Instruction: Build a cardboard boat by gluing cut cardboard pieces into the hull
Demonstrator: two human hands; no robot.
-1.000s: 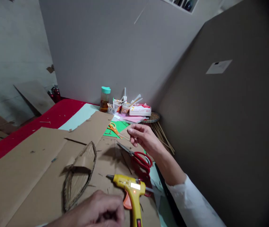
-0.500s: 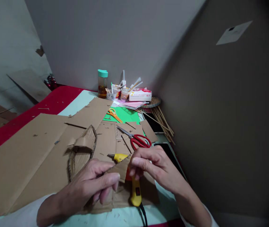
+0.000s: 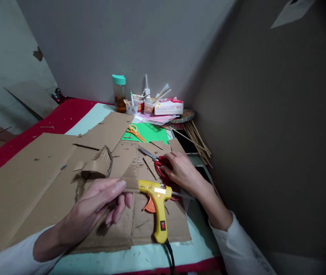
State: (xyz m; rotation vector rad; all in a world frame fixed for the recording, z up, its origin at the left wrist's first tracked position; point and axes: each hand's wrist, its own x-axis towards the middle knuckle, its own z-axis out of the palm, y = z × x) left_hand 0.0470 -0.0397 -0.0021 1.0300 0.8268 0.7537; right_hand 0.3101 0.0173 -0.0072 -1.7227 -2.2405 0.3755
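Between its thumb and fingers, my left hand pinches a small triangular piece of cardboard, whose right corner overlaps the nozzle end of the glue gun. My right hand is at the red-handled scissors, its fingers curled on the handles; the blades point away to the left. A yellow hot glue gun with an orange trigger lies on cardboard between my hands, a small light glowing on its body. Beyond my left hand stands a curved, folded cardboard form, partly hidden by that hand.
Large cardboard sheets cover the table's left. Orange scissors lie on green paper. Toward the wall stand a bottle, cups of sticks and a tissue pack. Wooden sticks lie along the right wall. A black cord trails frontward.
My right hand has moved away from the cardboard piece, up and right to the red scissors. My left hand keeps the piece. The view has shifted slightly.
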